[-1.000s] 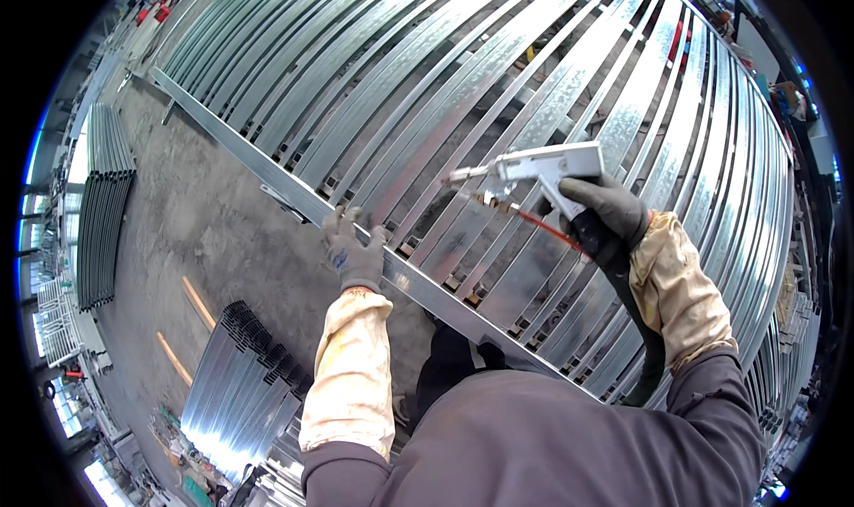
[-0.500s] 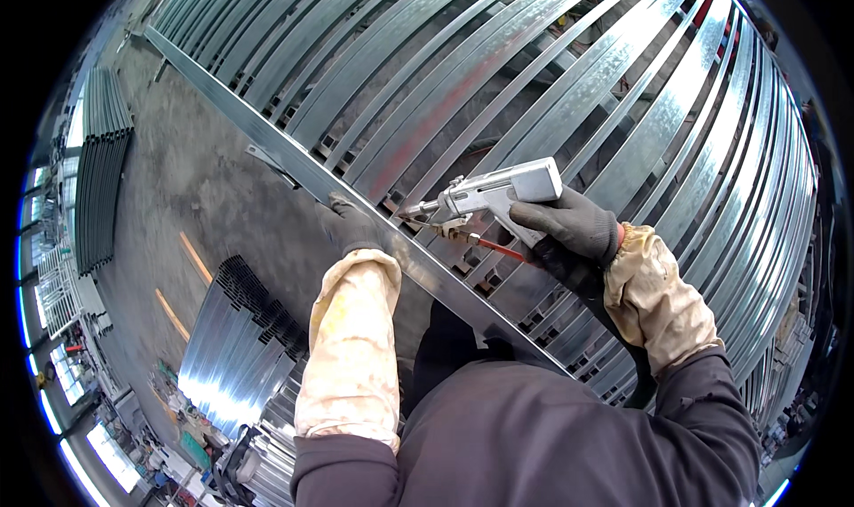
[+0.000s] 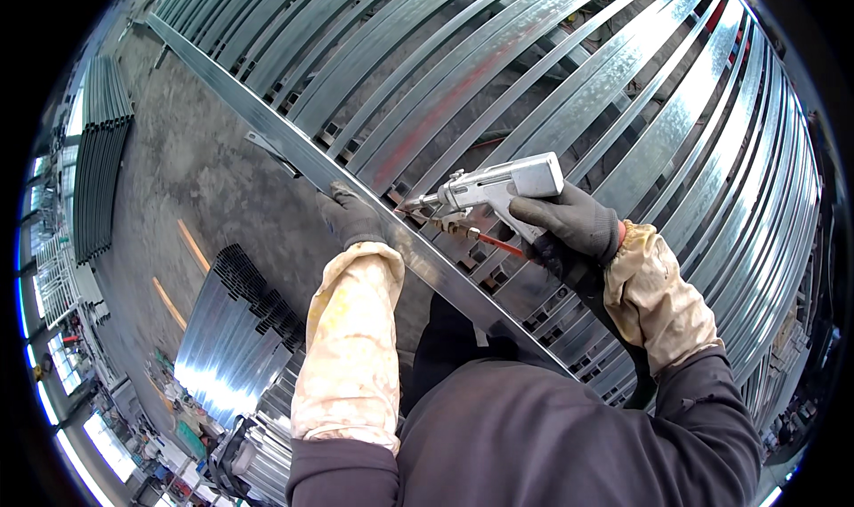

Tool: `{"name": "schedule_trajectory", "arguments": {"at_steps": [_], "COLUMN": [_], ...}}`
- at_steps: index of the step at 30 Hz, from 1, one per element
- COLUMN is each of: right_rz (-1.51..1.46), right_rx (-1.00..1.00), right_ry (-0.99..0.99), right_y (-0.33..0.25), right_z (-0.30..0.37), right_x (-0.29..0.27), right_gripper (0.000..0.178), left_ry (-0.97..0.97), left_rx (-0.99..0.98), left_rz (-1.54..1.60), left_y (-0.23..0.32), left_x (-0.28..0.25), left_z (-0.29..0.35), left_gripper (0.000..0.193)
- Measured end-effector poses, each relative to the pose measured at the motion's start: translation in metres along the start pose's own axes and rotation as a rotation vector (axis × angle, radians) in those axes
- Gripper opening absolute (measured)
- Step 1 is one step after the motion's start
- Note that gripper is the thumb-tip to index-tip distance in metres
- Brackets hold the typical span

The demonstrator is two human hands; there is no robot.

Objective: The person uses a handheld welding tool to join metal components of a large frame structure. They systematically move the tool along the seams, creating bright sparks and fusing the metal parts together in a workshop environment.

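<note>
Pistol-shaped tool (image 3: 516, 182), one, silver, with a narrow nozzle; held over the near edge of a metal frame, nozzle tip at the inner side of the edge rail (image 3: 427, 260), beside a slat end. Contact between tip and rail cannot be told.

Right hand (image 3: 574, 225), grey glove: grip clamped around the tool's handle, thumb along its side.

Left hand (image 3: 351, 218), grey glove: at the rail's outer side, left of the nozzle. Fingers partly hidden; cannot tell how far this grip is closed.

Hose (image 3: 500, 244), orange-red, beneath the tool, running toward the handle.

Slats (image 3: 458, 98), galvanised, many, set side by side with gaps, running away from the rail; one bears a reddish streak.

Floor (image 3: 222, 173), grey concrete, beyond the rail: silver tube stack (image 3: 233, 347); wooden strips (image 3: 192, 245), two; dark stack of curved bars (image 3: 102, 164) farther left.
</note>
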State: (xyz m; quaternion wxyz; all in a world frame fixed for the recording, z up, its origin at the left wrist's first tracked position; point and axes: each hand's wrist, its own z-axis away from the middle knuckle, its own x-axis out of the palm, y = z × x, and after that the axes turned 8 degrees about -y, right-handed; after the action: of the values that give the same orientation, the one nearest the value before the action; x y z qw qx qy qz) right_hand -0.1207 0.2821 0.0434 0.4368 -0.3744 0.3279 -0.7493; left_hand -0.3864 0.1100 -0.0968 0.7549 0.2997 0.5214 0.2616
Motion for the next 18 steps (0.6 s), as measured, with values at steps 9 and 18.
{"name": "schedule_trajectory", "arguments": {"at_steps": [9,18], "right_rz": [-0.038,-0.046], "right_rx": [-0.095,-0.003], "right_ry": [-0.037,-0.042], "right_y": [0.016,0.002], "right_z": [-0.009,-0.003], "right_x": [-0.003,0.000], "right_gripper": [0.052,0.048], "left_ry": [0.015,0.038], "left_rx": [-0.006,0.014], "left_rz": [-0.037,-0.030], "left_y": [0.000,-0.006], "left_x": [0.000,0.003], "left_z": [-0.002,-0.004], "left_gripper": [0.058,0.057]}}
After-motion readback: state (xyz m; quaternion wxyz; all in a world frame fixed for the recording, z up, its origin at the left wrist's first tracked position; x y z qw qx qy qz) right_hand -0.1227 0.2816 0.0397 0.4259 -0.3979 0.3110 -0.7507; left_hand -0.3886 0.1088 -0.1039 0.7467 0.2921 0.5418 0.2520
